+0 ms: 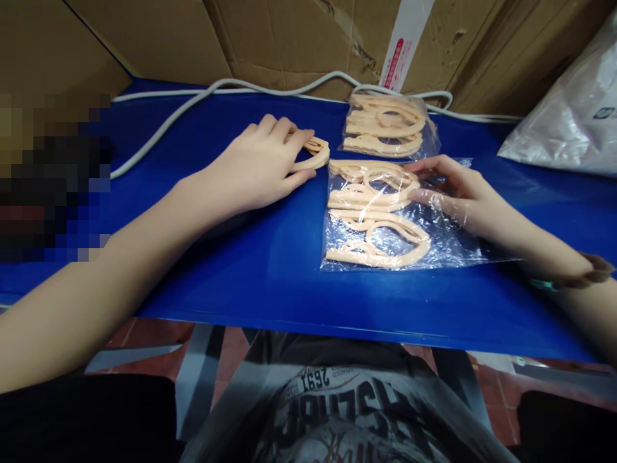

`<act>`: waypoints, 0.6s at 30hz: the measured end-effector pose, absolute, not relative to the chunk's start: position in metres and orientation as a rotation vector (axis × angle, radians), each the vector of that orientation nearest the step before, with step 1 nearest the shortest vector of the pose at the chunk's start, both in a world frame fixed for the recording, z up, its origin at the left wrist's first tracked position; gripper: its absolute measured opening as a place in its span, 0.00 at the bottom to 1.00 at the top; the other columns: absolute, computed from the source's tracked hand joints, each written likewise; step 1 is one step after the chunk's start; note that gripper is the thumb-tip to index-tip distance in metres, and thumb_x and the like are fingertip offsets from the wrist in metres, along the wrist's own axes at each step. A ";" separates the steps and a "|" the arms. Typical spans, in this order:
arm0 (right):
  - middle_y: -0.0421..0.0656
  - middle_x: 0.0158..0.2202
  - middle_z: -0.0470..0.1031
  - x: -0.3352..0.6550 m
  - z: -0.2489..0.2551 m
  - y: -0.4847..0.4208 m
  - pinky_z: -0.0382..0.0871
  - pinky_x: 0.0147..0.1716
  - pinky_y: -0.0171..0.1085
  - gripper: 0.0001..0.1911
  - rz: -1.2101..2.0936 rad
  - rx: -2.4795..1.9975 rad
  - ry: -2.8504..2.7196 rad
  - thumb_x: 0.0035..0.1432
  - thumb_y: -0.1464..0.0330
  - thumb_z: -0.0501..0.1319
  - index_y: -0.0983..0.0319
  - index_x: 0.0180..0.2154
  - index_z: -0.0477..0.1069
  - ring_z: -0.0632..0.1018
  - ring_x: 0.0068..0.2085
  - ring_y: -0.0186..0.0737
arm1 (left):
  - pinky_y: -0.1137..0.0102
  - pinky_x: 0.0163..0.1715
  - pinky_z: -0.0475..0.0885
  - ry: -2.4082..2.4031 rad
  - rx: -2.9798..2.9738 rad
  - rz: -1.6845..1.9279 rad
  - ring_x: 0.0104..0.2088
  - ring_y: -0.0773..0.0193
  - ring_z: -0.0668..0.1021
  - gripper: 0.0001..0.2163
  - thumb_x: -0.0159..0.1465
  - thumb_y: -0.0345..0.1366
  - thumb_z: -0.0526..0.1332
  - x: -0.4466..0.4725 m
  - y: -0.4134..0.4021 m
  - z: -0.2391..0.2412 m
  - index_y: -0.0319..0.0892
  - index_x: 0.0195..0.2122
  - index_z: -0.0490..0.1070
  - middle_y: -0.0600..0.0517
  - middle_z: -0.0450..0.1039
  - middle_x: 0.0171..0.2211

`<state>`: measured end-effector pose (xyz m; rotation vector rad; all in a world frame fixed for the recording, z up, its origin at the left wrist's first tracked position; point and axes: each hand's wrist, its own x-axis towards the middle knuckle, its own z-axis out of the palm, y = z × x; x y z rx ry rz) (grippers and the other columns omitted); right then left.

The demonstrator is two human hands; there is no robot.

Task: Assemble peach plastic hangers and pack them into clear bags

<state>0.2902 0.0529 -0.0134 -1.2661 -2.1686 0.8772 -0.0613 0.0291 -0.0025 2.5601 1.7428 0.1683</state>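
Observation:
My left hand (270,157) is closed over a beige folding hanger (318,154) lying on the blue table, its thumb and fingers on either side. The hanger's far end shows past the fingertips; the rest is hidden under the hand. On the right, my right hand (453,190) grips the edge of a clear plastic bag (463,247), thumb and forefinger around the end of the upper hangers inside. Two groups of beige folding hangers (400,257) lie in this bag, one above the other. Its loose plastic spreads under my right wrist.
Behind lies another clear bag of beige hangers (385,125). A white cable (231,83) runs along the back of the blue table (241,276), before cardboard boxes (289,38). A white plastic sack (569,116) stands at the right rear.

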 end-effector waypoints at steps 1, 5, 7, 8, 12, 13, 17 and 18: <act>0.47 0.55 0.81 0.290 -0.013 0.053 0.69 0.47 0.44 0.36 0.865 -1.263 -2.175 0.61 0.40 0.71 0.58 0.59 0.77 0.78 0.50 0.46 | 0.47 0.72 0.62 1.774 2.539 0.115 0.69 0.41 0.67 0.33 0.80 0.54 0.46 -0.060 0.026 0.004 0.36 0.77 0.61 0.42 0.67 0.71; 0.47 0.56 0.82 0.292 -0.012 0.053 0.69 0.47 0.44 0.36 0.819 -1.225 -2.222 0.60 0.41 0.72 0.58 0.59 0.78 0.79 0.50 0.46 | 0.51 0.68 0.65 1.832 2.485 0.062 0.65 0.46 0.68 0.34 0.80 0.58 0.48 -0.058 0.022 0.015 0.34 0.73 0.64 0.44 0.69 0.66; 0.46 0.57 0.82 0.293 -0.012 0.052 0.70 0.47 0.44 0.36 0.795 -1.212 -2.238 0.60 0.41 0.73 0.57 0.59 0.78 0.79 0.51 0.46 | 0.50 0.68 0.67 1.795 2.486 0.097 0.65 0.45 0.69 0.34 0.80 0.59 0.48 -0.060 0.025 0.012 0.35 0.71 0.65 0.44 0.69 0.65; 0.46 0.57 0.82 0.294 -0.012 0.052 0.70 0.47 0.45 0.35 0.785 -1.200 -2.242 0.60 0.42 0.73 0.57 0.59 0.78 0.79 0.52 0.47 | 0.49 0.68 0.67 1.780 2.483 0.148 0.64 0.44 0.70 0.34 0.78 0.61 0.50 -0.062 0.027 0.008 0.35 0.70 0.66 0.43 0.70 0.64; 0.46 0.58 0.81 0.299 -0.013 0.055 0.73 0.51 0.47 0.34 0.782 -1.130 -2.263 0.62 0.43 0.72 0.56 0.60 0.76 0.80 0.56 0.51 | 0.39 0.66 0.69 1.756 2.404 0.474 0.61 0.32 0.75 0.39 0.62 0.68 0.68 -0.073 0.043 -0.009 0.40 0.61 0.76 0.39 0.74 0.59; 0.47 0.59 0.81 0.301 -0.013 0.056 0.73 0.51 0.48 0.34 0.783 -1.112 -2.281 0.64 0.44 0.71 0.56 0.62 0.75 0.80 0.56 0.52 | 0.37 0.66 0.69 1.744 2.378 0.538 0.61 0.31 0.76 0.39 0.58 0.68 0.70 -0.075 0.046 -0.013 0.41 0.59 0.78 0.39 0.74 0.58; 0.48 0.61 0.80 0.311 -0.010 0.060 0.76 0.54 0.51 0.33 0.778 -1.043 -2.403 0.70 0.55 0.65 0.53 0.72 0.64 0.81 0.57 0.52 | 0.37 0.68 0.67 1.663 2.357 0.659 0.61 0.31 0.76 0.37 0.57 0.67 0.72 -0.078 0.050 -0.019 0.43 0.58 0.78 0.41 0.74 0.57; 0.48 0.61 0.80 0.313 -0.009 0.061 0.76 0.55 0.52 0.34 0.773 -1.031 -2.429 0.71 0.58 0.63 0.53 0.73 0.62 0.81 0.57 0.52 | 0.38 0.69 0.66 1.662 2.367 0.664 0.62 0.32 0.76 0.38 0.58 0.66 0.71 -0.076 0.048 -0.018 0.43 0.59 0.78 0.41 0.73 0.58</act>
